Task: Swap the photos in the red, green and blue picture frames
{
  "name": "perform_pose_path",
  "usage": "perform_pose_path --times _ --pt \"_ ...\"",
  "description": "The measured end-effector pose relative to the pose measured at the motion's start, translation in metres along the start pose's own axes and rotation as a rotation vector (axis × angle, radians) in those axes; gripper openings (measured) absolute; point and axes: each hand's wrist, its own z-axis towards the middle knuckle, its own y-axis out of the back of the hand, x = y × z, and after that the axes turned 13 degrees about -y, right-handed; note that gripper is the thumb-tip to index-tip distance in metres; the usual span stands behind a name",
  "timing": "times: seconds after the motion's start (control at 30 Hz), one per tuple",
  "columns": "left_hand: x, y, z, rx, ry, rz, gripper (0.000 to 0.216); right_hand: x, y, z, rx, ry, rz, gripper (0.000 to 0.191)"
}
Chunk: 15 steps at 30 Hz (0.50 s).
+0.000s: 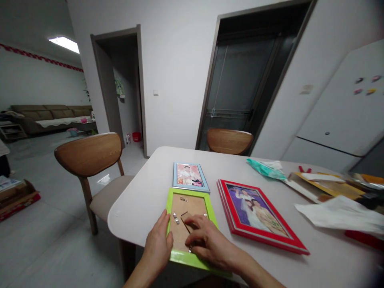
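A green picture frame (175, 195) lies face down near the table's front edge, its brown backing board (189, 208) up, with small metal clips on it. My left hand (158, 245) rests on the frame's left rim, thumb pressed on the green edge, fingers together. My right hand (207, 241) lies on the backing board with its fingers bent down at the folding stand and clips. Beyond the green frame a blue frame (190, 176) lies face up with a photo. To the right, a red frame (260, 213) shows a photo of a couple.
The white table (141, 200) has a rounded left corner. On its right side lie a teal bag (265, 169), a yellow frame (327, 186) and white paper (342, 214). One wooden chair (90, 158) stands at the left, another (229, 141) at the far side.
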Motion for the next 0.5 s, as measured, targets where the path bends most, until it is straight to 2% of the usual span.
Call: perform_pose_path --times 0.13,0.23,0.4,0.5 --pt "0.005 -0.005 -0.002 -0.025 -0.015 -0.025 0.046 0.0 -0.011 0.005 -0.104 -0.007 0.003 0.01" --pt "0.009 -0.008 -0.002 -0.055 -0.001 -0.092 0.046 -0.003 -0.015 0.008 -0.128 -0.007 0.019 0.01" --pt "0.01 -0.009 -0.002 -0.062 0.021 -0.157 0.047 -0.007 -0.017 0.007 -0.279 -0.176 0.03 0.036" --pt "0.009 -0.007 0.0 -0.033 0.033 -0.139 0.049 -0.006 -0.019 0.01 -0.296 -0.228 -0.014 0.035"
